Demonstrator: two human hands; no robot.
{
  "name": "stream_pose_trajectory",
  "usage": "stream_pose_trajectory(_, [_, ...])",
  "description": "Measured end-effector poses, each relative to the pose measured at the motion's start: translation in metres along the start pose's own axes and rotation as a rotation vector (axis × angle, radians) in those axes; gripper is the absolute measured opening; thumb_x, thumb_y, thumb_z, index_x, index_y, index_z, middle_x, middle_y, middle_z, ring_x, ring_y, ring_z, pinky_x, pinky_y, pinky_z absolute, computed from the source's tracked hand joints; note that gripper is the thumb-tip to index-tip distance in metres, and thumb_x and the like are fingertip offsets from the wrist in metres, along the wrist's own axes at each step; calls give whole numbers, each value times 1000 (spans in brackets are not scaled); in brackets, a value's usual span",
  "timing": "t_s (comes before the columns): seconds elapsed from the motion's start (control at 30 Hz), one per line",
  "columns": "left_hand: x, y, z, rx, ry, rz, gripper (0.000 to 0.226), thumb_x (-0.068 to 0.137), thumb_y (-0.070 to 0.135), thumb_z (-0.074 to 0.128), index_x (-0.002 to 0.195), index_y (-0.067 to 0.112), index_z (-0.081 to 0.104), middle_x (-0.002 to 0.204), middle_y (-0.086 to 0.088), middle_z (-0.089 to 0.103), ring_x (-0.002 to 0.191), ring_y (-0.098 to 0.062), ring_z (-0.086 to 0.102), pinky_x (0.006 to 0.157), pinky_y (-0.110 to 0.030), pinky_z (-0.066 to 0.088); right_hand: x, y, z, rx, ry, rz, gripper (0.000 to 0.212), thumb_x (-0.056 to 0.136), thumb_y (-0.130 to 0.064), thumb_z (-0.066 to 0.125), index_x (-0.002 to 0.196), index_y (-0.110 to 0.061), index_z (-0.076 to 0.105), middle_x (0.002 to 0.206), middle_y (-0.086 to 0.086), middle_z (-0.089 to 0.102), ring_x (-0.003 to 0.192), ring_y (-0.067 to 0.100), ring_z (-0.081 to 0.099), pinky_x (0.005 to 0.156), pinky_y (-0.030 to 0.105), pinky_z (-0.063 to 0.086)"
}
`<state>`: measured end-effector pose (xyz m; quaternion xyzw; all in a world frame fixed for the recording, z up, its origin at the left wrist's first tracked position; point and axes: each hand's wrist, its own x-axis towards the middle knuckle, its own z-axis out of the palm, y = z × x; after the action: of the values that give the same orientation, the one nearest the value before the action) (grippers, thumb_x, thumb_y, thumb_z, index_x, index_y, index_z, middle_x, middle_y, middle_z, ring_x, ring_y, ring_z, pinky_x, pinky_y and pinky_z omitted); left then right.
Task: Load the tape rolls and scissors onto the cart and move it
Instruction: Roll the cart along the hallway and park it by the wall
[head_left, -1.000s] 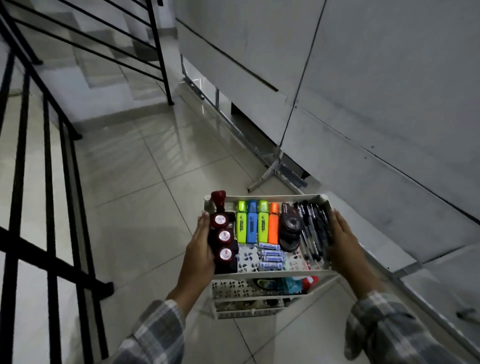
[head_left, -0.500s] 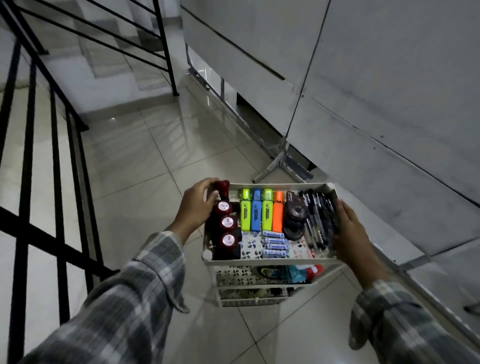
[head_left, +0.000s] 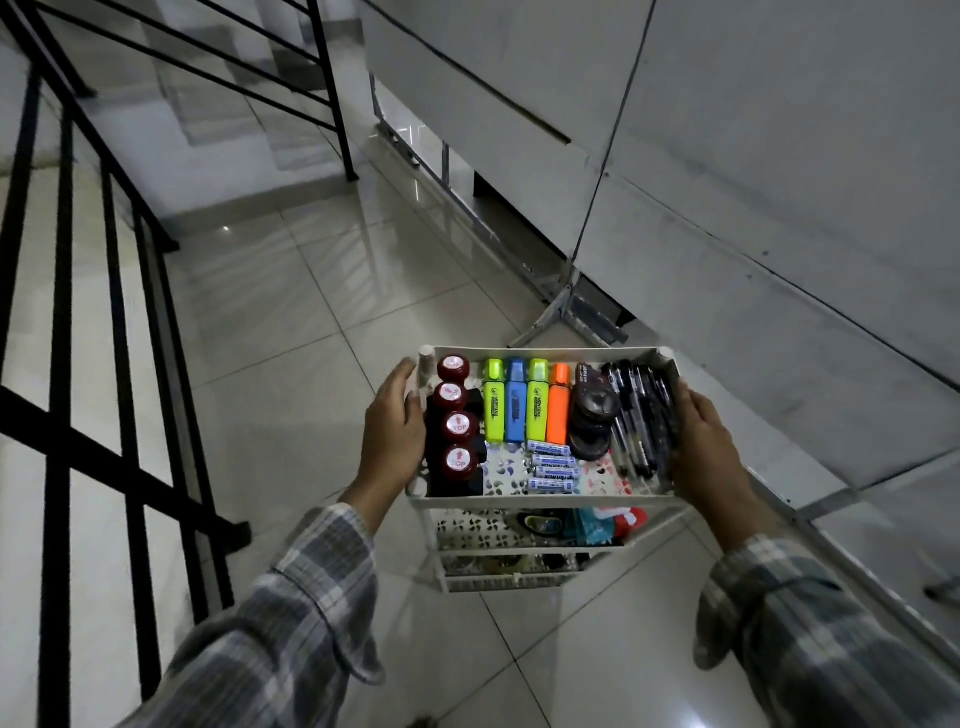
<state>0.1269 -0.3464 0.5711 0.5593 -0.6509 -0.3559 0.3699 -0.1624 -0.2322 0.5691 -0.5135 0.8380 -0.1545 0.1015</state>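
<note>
The left hand (head_left: 392, 431) curls its fingers (head_left: 397, 376) over the cart (head_left: 540, 501) rim; the right hand (head_left: 704, 441) clasps the opposite rim. Tape rolls (head_left: 592, 415) lie between; scissors perhaps lower. Moving step: push straight, clear of the railing (head_left: 130, 291).

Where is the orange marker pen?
In the head view, the orange highlighter lies in the cart's top tray, the rightmost of four highlighters, between a yellow-green highlighter on its left and round dark tape dispensers on its right.
</note>
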Motion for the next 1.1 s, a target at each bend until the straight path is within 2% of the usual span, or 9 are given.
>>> stream_pose_trajectory(0.07, [-10, -4, 8, 5, -43, -82, 44, 100, 22, 35, 143, 20, 30, 139, -10, 48, 117, -14, 50, 93, -27, 40, -9, 1, -1, -5, 14, 1, 92, 80, -2, 66, 151, -14, 8, 148, 17, 29, 123, 36, 44, 101, 45, 43])
stream_pose_trajectory(0.13, [-17, -6, 13, 12, -58, -78, 46, 100, 24, 34, 145, 22, 24, 131, -14, 55, 99, -9, 51, 83, -24, 41, -19, 2, -2, -11, 19, -5, 92, 82, -7, 66, 151, -15, 7, 149, 18, 28, 126, 36, 42, 104, 47, 42])
stream_pose_trajectory(0.2, [-17, -6, 15, -4, -65, -64, 46, 100, 25, 35, 145, 24, 23, 126, -15, 59, 92, -8, 52, 78, -23, 43, -28, 4, -2, -3, 30, 2, 92, 83, -8, 66, 151, -14, 5, 149, 18, 28, 127, 36, 41, 106, 47, 40])
stream_pose_trajectory(0.37, [-1, -6, 21, -10, -146, -21, 46, 99, 29, 35, 144, 24, 26, 129, -14, 58, 98, -13, 55, 84, -29, 46, -43, 5, -2, 43, 89, 85, 89, 83, -1, 62, 150, -12, 5, 148, 17, 28, 125, 32, 43, 105, 41, 39])
stream_pose_trajectory(0.63, [59, 10, 51, -8, -387, 133, 45, 98, 20, 38, 142, 22, 31, 127, -12, 59, 97, -8, 53, 82, -21, 41, -67, -2, 5, 108, 217, 351, 85, 84, 6, 56, 150, -10, 6, 148, 19, 26, 124, 38, 42, 100, 46, 42])
stream_pose_trajectory(0.73, [84, 19, 66, -24, -502, 169, 45, 98, 19, 40, 141, 24, 33, 122, -10, 60, 85, 0, 56, 69, -3, 41, -71, -11, 7, 115, 301, 440, 83, 83, 7, 57, 150, -8, 10, 145, 22, 31, 117, 41, 47, 93, 45, 45])
stream_pose_trajectory(0.83, [107, 28, 85, -22, -570, 206, 44, 97, 17, 41, 141, 23, 35, 123, -11, 60, 86, -2, 55, 65, -2, 39, -67, -16, 10, 133, 364, 510, 84, 80, 11, 56, 150, -7, 12, 146, 23, 31, 120, 40, 45, 96, 45, 44])
stream_pose_trajectory(0.97, [131, 40, 106, -23, -652, 241, 45, 97, 12, 39, 140, 22, 35, 116, -12, 62, 76, 9, 51, 55, 4, 39, -57, -18, 12, 123, 380, 616, 87, 82, 9, 55, 151, -13, 7, 144, 21, 33, 114, 36, 49, 90, 43, 48])
stream_pose_trajectory(1.1, [152, 49, 123, 8, -725, 284, 49, 95, 8, 40, 142, 21, 32, 120, -14, 60, 77, 1, 53, 56, -1, 43, -47, -22, 15, 126, 426, 695, 86, 80, 16, 51, 150, -10, 8, 145, 20, 32, 109, 33, 51, 85, 36, 47])
